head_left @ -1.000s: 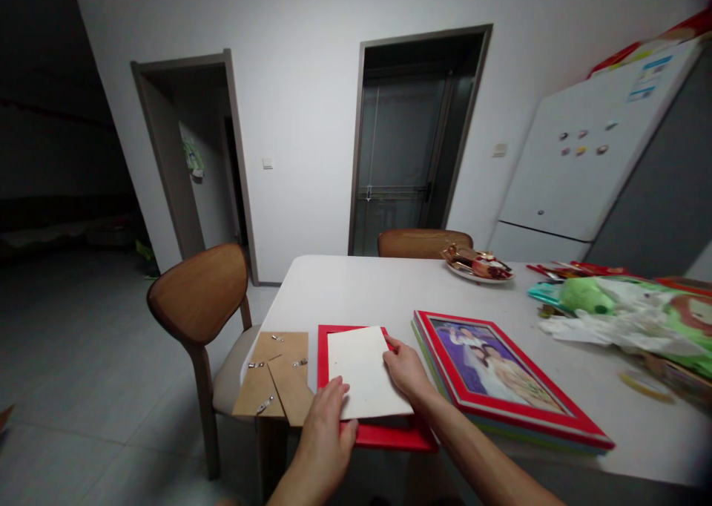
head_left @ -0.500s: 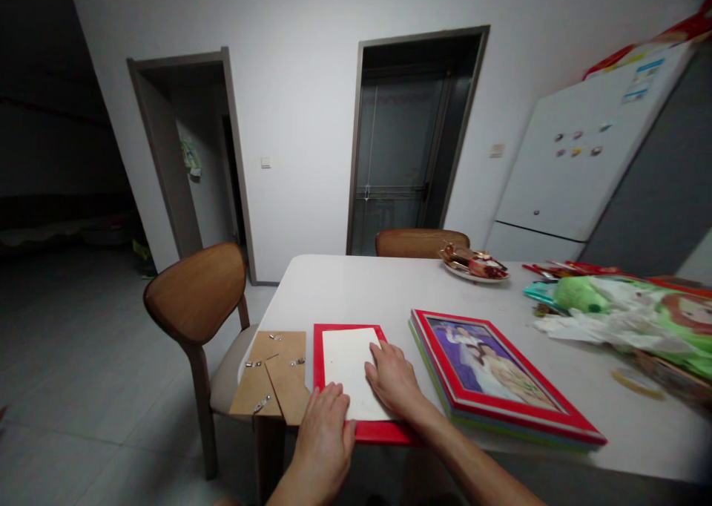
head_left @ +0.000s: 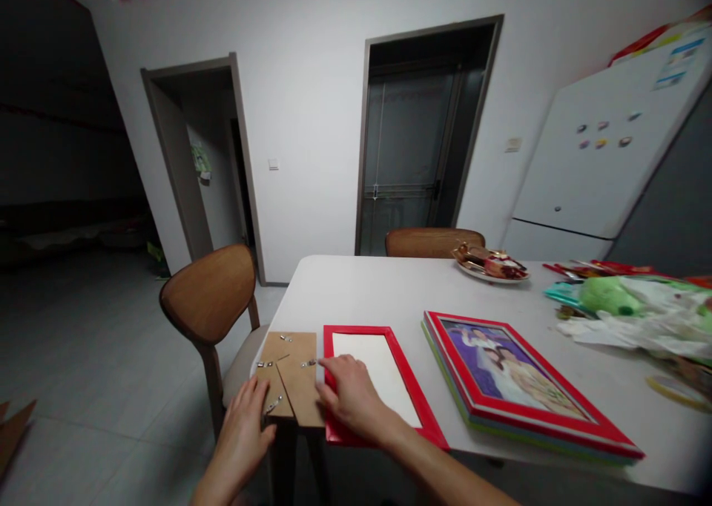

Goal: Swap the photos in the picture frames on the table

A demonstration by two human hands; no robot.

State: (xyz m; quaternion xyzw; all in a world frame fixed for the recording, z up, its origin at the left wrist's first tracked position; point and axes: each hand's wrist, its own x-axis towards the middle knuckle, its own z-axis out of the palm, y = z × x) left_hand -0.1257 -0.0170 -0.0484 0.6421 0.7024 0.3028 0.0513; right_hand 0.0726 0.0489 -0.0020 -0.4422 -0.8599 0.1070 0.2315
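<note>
A brown backing board [head_left: 297,387] with metal clips and a stand flap lies at the table's left edge. My left hand [head_left: 242,424] is at its lower left side, fingers stretched out along the edge. My right hand [head_left: 353,398] reaches over the left side of a red picture frame [head_left: 409,376], with index finger and thumb apart at the board's right edge. Whether those fingertips press on the board is unclear. White card [head_left: 378,357] shows inside the red frame, partly covered by my right hand.
Right of the red frame lies a stack of frames, topped by a red-edged wedding picture [head_left: 500,372]. Farther back on the white table [head_left: 356,287] stands a plate of wrapped items [head_left: 492,265]. Green and white packaging [head_left: 628,306] fills the right side. A wooden chair [head_left: 214,291] stands at left.
Both hands have left the white card and moved left, to either side of the backing board. The card now sits within the red frame's border instead of overlapping it. The view has turned slightly left.
</note>
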